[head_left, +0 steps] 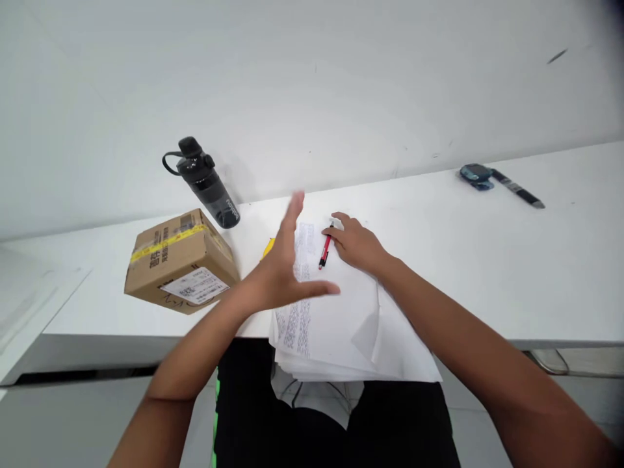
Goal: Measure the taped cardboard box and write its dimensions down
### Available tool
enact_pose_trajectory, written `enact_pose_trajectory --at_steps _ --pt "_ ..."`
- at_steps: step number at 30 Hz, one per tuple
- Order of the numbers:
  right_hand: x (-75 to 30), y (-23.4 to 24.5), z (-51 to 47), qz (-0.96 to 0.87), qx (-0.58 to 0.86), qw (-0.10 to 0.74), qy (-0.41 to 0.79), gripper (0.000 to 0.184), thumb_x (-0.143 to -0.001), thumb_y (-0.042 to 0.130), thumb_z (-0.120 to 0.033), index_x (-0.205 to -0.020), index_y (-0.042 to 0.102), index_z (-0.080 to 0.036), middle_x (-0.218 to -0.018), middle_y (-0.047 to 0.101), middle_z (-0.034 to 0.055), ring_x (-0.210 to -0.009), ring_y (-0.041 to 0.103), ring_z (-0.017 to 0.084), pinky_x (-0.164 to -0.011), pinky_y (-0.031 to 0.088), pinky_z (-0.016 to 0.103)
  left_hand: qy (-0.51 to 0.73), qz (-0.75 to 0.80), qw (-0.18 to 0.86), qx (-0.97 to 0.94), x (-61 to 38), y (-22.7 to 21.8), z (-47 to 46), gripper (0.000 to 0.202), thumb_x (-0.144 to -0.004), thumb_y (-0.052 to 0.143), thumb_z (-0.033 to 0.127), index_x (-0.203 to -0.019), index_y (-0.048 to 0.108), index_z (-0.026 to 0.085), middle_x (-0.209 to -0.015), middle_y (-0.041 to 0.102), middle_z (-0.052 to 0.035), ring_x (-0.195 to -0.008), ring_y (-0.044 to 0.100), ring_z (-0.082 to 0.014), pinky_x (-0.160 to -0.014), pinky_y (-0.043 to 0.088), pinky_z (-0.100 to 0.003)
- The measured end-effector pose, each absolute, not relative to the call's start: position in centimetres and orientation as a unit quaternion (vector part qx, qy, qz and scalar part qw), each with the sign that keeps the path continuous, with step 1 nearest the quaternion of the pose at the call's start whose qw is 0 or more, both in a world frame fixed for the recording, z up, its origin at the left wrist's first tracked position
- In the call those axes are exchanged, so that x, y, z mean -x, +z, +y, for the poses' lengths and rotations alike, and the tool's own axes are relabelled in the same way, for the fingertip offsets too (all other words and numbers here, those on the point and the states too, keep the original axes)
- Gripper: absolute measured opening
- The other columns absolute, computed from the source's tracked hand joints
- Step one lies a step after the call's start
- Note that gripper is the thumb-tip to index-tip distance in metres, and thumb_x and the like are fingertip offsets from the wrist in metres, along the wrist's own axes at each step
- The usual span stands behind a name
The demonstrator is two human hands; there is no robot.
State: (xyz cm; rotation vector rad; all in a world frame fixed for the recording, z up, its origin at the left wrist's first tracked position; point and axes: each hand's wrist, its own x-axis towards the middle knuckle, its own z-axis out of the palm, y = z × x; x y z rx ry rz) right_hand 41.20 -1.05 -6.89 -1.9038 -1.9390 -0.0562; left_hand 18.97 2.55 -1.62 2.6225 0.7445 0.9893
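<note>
- One paper stack (pixel 336 331) overhangs the table's (pixel 468 266) near edge.
- One left hand (pixel 273 270), spread wide, hovers at its left.
- One red-black pen (pixel 324 252) lies on it, one right hand (pixel 359 244) at its far end; grip impossible to tell.
- One box (pixel 178 260), then one bottle (pixel 207 183), left.
- One blue object (pixel 476 173), one dark stick (pixel 517 188), far right.

Landmark: the paper stack (pixel 336 331). We cannot read its handwriting (pixel 298 325) — too small. Just left of it, the left hand (pixel 275 276), itself slightly blurred, hides most of a yellow thing (pixel 268 247). Over it, the right hand (pixel 358 244) covers part of the red pen (pixel 325 249) with its thumb. Well right of it, we cannot identify a blue object (pixel 476 173) — the table (pixel 560 273) runs out of frame beyond.
</note>
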Motion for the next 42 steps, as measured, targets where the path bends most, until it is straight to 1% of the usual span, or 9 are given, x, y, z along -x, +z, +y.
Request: enact_pose_trajectory --at_steps 3,6,13,20,23,27,34,38,42 --pt "-41.3 -6.8 -1.1 -0.687 0.693 0.219 -0.019 0.034 -0.086 0.046 -0.011 -0.115 0.063 -0.019 -0.15 0.038 0.0132 -0.121 0.049 0.03 -0.079 0.052 0.04 0.211 0.278 0.092 -0.933 -19.3 -2.2 3.9 0.1 -0.077 0.061 0.067 -0.153 0.011 0.023 -0.159 0.022 -0.0177 -0.146 0.024 -0.0335 -0.114 0.03 -0.053" --pt "-41.4 -6.6 -1.1 -0.702 0.689 0.175 -0.035 0.044 -0.083 0.046 -0.006 -0.122 0.062 -0.02 -0.147 0.045 0.0107 -0.115 0.052 0.03 -0.081 0.05 0.039 0.162 0.324 0.048 -0.931 -19.5 -3.5 4.6 0.084 -0.083 0.056 0.062 -0.15 0.024 0.021 -0.155 0.034 -0.0154 -0.144 0.028 -0.0326 -0.118 0.016 -0.055" --pt "-41.5 -6.2 -1.3 -0.735 0.66 0.128 -0.089 0.036 -0.093 0.037 -0.013 -0.116 0.064 -0.022 -0.125 0.061 0.0114 -0.099 0.058 0.025 -0.075 0.044 0.036 0.275 0.374 0.048 -0.884 -18.9 -4.2 6.1 0.038 -0.094 0.046 0.042 -0.125 0.056 0.022 -0.127 0.064 -0.0074 -0.12 0.055 -0.0237 -0.11 0.031 -0.04" --pt "-39.8 -4.9 -1.8 -0.589 0.66 0.448 0.126 0.018 -0.095 0.043 -0.037 -0.101 0.051 -0.022 -0.081 0.06 0.0017 -0.066 0.053 0.016 -0.062 0.043 0.029 0.251 0.442 0.041 -0.86 -19.1 -4.3 6.6 0.029 -0.092 0.05 0.037 -0.115 0.061 0.023 -0.123 0.063 -0.0068 -0.116 0.054 -0.0264 -0.106 0.032 -0.044" --pt "-38.1 -4.7 -2.0 -0.577 0.598 0.507 0.23 0.036 -0.094 0.043 -0.054 -0.082 0.054 -0.022 -0.074 0.056 0.0005 -0.066 0.051 0.015 -0.064 0.042 0.028 0.247 0.44 0.032 -0.863 -19.2 -4.6 6.6 0.028 -0.092 0.05 0.036 -0.114 0.06 0.022 -0.12 0.064 -0.0058 -0.111 0.056 -0.0251 -0.101 0.036 -0.041" --pt "-36.3 -6.3 -1.9 -0.564 0.555 0.521 0.32 0.06 -0.094 0.024 -0.068 -0.097 0.063 -0.023 -0.079 0.059 0.003 -0.065 0.051 0.016 -0.063 0.042 0.03 0.247 0.444 0.008 -0.861 -19.0 -5.0 6.6 0.029 -0.092 0.051 0.037 -0.115 0.059 0.022 -0.118 0.064 -0.0061 -0.107 0.057 -0.0247 -0.092 0.039 -0.04" --pt "-36.2 -7.6 -1.4 -0.52 0.593 0.514 0.338 0.038 -0.08 0.066 -0.052 -0.103 0.062 -0.022 -0.079 0.063 0.002 -0.065 0.053 0.015 -0.06 0.041 0.028 0.273 0.421 0.024 -0.865 -18.5 -5.7 6.7 0.029 -0.094 0.048 0.037 -0.118 0.057 0.022 -0.118 0.064 -0.0048 -0.106 0.057 -0.0226 -0.087 0.039 -0.039" --pt "-36.1 -7.4 -1.4 -0.533 0.594 0.504 0.331 0.038 -0.076 0.069 -0.048 -0.104 0.067 -0.021 -0.094 0.068 0.0063 -0.078 0.059 0.019 -0.07 0.045 0.03 0.3 0.425 0.015 -0.854 -18.4 -5.5 6.8 0.028 -0.093 0.049 0.034 -0.116 0.06 0.021 -0.116 0.062 -0.0072 -0.107 0.054 -0.0241 -0.088 0.037 -0.039" --pt "-36.0 -7.3 -1.5 -0.522 0.652 0.463 0.297 0.034 -0.076 0.065 -0.049 -0.087 0.071 -0.018 -0.072 0.064 0.0038 -0.066 0.053 0.018 -0.061 0.042 0.029 0.281 0.46 -0.005 -0.842 -18.3 -5.1 6.9 0.029 -0.094 0.047 0.036 -0.115 0.062 0.022 -0.106 0.063 -0.0095 -0.101 0.053 -0.0269 -0.085 0.033 -0.043"
